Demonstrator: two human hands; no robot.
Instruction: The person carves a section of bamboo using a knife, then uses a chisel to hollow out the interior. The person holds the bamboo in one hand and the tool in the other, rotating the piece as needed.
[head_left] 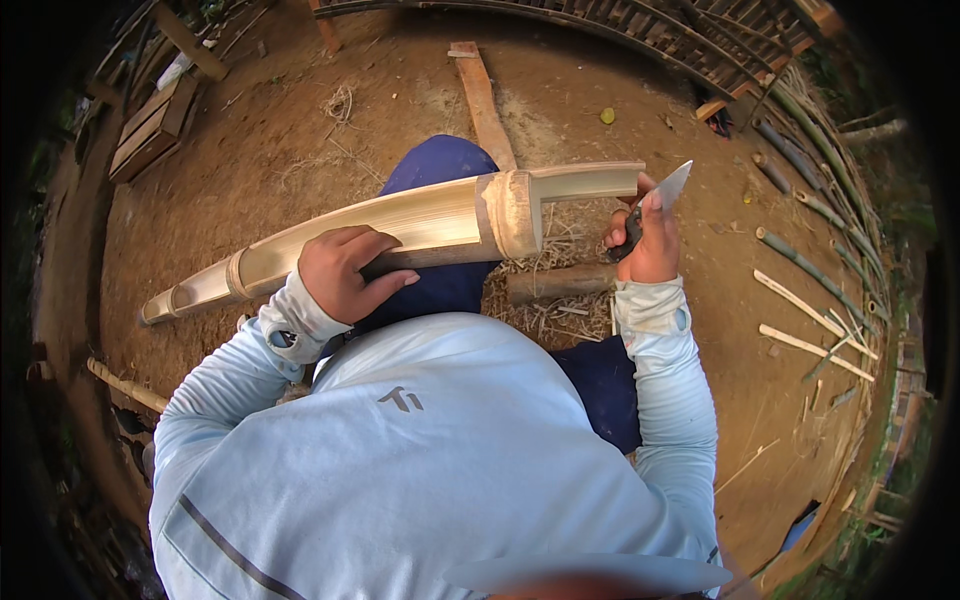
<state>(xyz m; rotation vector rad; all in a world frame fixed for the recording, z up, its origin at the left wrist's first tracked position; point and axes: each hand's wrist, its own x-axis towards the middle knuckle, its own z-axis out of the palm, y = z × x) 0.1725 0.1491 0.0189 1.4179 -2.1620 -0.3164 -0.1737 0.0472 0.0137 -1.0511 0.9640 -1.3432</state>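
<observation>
A long piece of split bamboo lies slantwise across my raised knee, its pale hollow side showing and thick nodes along it. My left hand grips its near edge left of the knee, thumb apart from the fingers. In my right hand is a knife with a dark handle and a short pointed blade tilted up to the right. That hand is beside the right end of the bamboo, and some of its fingers are partly hidden there. Whether the hand also touches the bamboo I cannot tell.
Beneath the bamboo's right end lie a short log and pale shavings. A flat wooden board stretches away ahead. Green bamboo poles and split strips are on the ground at right. At far left is a wooden crate; a slatted bamboo structure stands ahead.
</observation>
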